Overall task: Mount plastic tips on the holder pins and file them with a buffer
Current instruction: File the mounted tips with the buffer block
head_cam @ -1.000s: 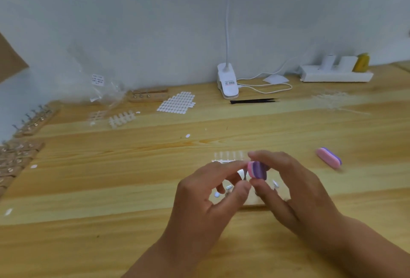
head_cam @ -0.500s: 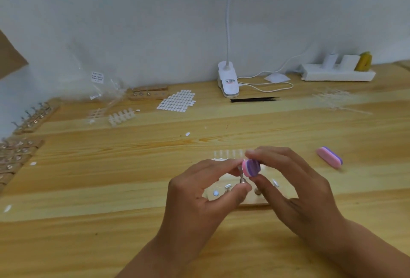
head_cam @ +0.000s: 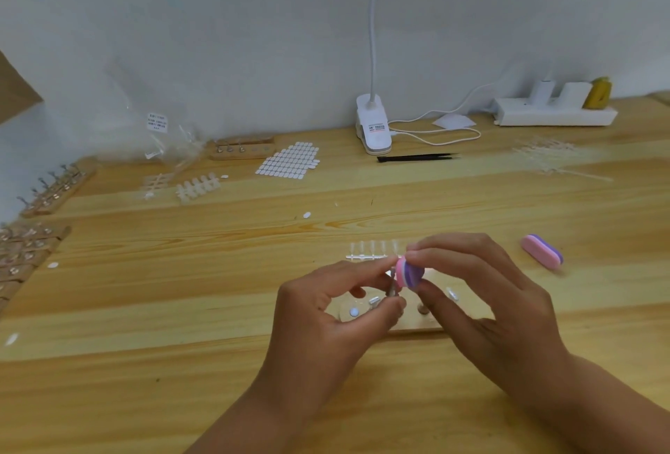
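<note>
Head view, itemised.

1. Left hand (head_cam: 326, 312): thumb and forefinger pinched on a slim metal holder pin (head_cam: 392, 286). The grip looks meant to steady the small clear plastic tip (head_cam: 389, 273) at its top. Whether the pin's foot sits in the block cannot be told.
2. Right hand (head_cam: 489, 301): fingers clamped on a pink-and-purple buffer (head_cam: 409, 274), thumb below, forefinger above, pink face against the tip. This end-on grip probably allows short, controlled strokes.
3. Wooden holder block (head_cam: 417, 326): lies on the desk (head_cam: 181, 308) directly under both hands. Other pins with tips show on it, number unclear.
4. Strip of unmounted tips (head_cam: 373, 250): just beyond the hands, presumably stock for later mounting.
5. Second buffer (head_cam: 542, 251): on the desk to the right, apart from the hand, untouched.
6. Desk rear: clip lamp (head_cam: 373, 125), black tweezers (head_cam: 417, 158), white sticker sheet (head_cam: 290, 163). Further holders (head_cam: 54, 189) lie at the left edge.

Stage, as judged: filing under way, mounting part done.
</note>
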Tool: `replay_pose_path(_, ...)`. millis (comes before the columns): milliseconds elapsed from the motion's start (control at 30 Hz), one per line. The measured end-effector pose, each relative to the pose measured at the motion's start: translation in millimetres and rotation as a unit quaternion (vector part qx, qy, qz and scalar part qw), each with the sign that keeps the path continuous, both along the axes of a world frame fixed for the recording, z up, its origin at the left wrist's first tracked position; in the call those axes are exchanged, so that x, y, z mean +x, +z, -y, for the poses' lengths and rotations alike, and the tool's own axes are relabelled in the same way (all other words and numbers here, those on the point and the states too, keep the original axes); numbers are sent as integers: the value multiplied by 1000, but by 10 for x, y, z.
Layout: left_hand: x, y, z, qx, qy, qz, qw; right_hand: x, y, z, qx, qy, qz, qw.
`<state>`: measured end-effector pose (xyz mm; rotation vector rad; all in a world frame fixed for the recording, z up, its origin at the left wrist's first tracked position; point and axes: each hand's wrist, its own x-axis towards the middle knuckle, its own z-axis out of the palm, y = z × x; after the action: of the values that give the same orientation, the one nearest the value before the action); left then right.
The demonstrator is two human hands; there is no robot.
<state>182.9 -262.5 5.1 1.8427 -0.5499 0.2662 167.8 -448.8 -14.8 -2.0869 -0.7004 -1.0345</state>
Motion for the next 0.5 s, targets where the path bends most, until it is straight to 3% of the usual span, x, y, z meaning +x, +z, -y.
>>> replay_pose_path(300, 56, -15, -8, -88, -27, -66, 994, 49, -14, 97, 10, -55, 3, 998)
replay_pose_path(500, 70, -19, -20, -63, -36, -38, 997, 26, -35, 33, -10, -14, 17, 1000)
